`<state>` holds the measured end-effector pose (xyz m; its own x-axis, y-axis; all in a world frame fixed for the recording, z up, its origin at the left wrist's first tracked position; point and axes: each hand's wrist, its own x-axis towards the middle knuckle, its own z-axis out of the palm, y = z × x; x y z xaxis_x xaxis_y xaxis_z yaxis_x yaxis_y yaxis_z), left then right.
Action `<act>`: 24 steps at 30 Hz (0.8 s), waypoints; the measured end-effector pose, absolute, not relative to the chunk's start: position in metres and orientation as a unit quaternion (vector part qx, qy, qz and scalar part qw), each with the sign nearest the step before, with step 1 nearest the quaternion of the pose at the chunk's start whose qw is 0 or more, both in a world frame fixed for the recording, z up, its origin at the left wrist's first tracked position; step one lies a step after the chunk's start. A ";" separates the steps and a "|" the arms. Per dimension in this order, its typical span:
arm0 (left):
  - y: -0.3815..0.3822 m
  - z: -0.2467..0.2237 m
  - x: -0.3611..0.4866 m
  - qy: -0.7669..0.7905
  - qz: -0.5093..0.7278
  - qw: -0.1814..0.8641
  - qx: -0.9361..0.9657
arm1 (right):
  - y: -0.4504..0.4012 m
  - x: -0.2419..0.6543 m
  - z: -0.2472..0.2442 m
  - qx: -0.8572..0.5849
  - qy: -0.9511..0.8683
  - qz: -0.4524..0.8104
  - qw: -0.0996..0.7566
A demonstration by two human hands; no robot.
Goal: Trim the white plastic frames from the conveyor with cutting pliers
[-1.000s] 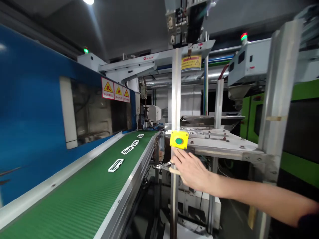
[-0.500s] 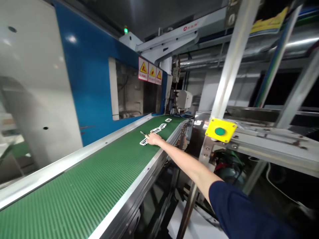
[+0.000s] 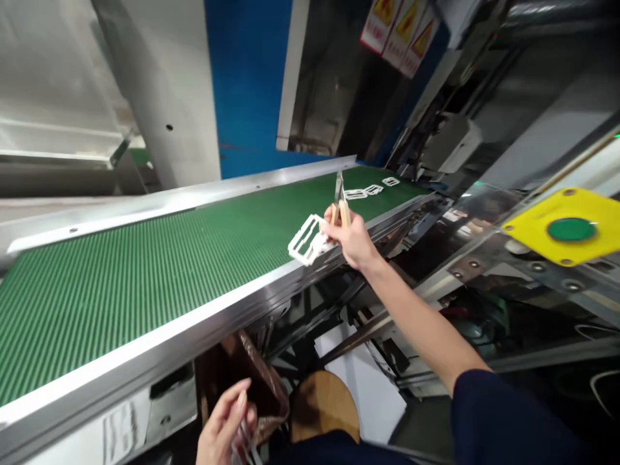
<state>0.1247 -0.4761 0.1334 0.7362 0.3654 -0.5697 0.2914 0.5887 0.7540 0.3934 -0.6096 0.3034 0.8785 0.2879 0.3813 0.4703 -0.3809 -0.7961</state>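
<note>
My right hand [image 3: 356, 240] is closed over the near edge of the green conveyor belt [image 3: 155, 278]. It holds pliers [image 3: 340, 194] with pale handles, jaws pointing up, together with a white plastic frame [image 3: 306, 240] that hangs out to the left of the fingers. Farther along the belt lie more white frames [image 3: 374, 190]. Low in the view, my left hand [image 3: 225, 423] has its fingers drawn together; something pale and translucent shows beneath them, too blurred to name.
A metal rail [image 3: 271, 290] edges the belt. On the right a green button sits on a yellow plate [image 3: 533, 223]. Below are a round wooden stool [image 3: 325, 407], white sheets [image 3: 363, 381] and a brown bag [image 3: 256, 368]. The blue machine [image 3: 249, 84] stands behind.
My right hand has drawn back toward me, lifting the nearest white frame off the belt with the pliers. My left hand has come into view, and the camera has tilted down.
</note>
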 end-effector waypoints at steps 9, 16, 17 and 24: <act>-0.493 0.147 0.111 0.246 0.069 0.832 0.492 | -0.612 0.231 0.171 -0.712 -0.109 0.107 0.686; -0.503 0.137 0.102 0.281 0.072 0.818 0.496 | -0.621 0.218 0.150 -0.738 -0.094 0.099 0.660; -0.502 0.136 0.102 0.283 0.077 0.817 0.496 | -0.621 0.216 0.150 -0.740 -0.095 0.099 0.658; -0.500 0.128 0.095 0.314 0.084 0.821 0.470 | -0.622 0.206 0.146 -0.701 -0.094 0.126 0.696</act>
